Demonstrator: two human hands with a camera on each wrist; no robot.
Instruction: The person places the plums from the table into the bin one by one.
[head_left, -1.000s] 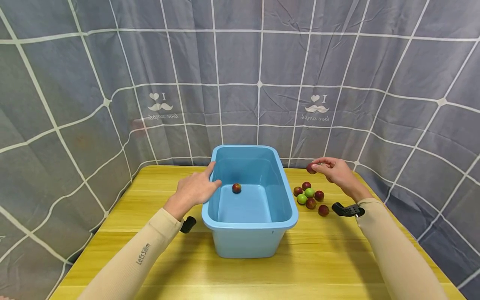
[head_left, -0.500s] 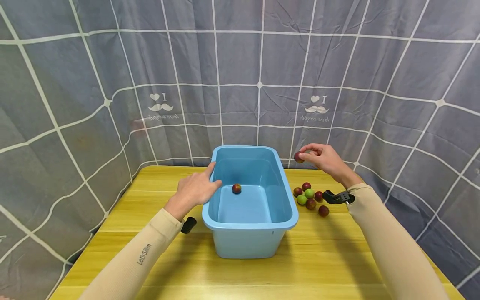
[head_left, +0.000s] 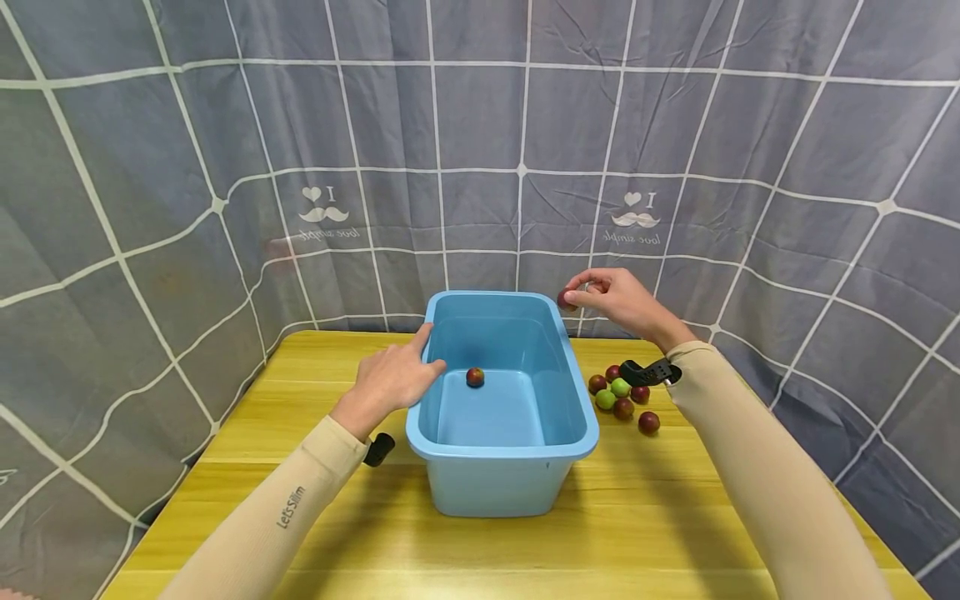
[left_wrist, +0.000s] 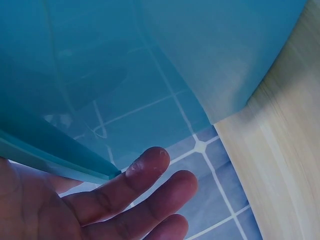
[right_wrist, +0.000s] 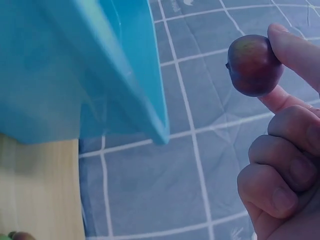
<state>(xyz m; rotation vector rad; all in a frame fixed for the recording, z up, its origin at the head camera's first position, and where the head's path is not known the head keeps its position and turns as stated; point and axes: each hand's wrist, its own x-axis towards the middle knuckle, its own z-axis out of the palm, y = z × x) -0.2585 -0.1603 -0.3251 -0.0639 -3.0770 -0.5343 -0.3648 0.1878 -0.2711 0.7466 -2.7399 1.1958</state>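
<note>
A light blue plastic tub (head_left: 501, 450) stands in the middle of the yellow wooden table (head_left: 300, 517). One dark red plum (head_left: 475, 377) lies on its floor. My right hand (head_left: 618, 302) pinches another red plum (head_left: 564, 299) (right_wrist: 253, 65) between thumb and forefinger, in the air just above the tub's far right corner. My left hand (head_left: 390, 379) rests with straight fingers (left_wrist: 145, 172) against the tub's left rim (left_wrist: 55, 155), the thumb along the edge. Right of the tub lies a small pile of red and green plums (head_left: 621, 398).
A grey curtain with a white grid (head_left: 480, 150) hangs close behind and around the table. Black wrist-camera mounts show at both wrists (head_left: 377, 448) (head_left: 647, 372). Bare tabletop lies in front of the tub and to its left.
My right hand has lifted the red plum from above the pile and carried it up and left to the tub's far right corner. The left hand and tub have stayed put.
</note>
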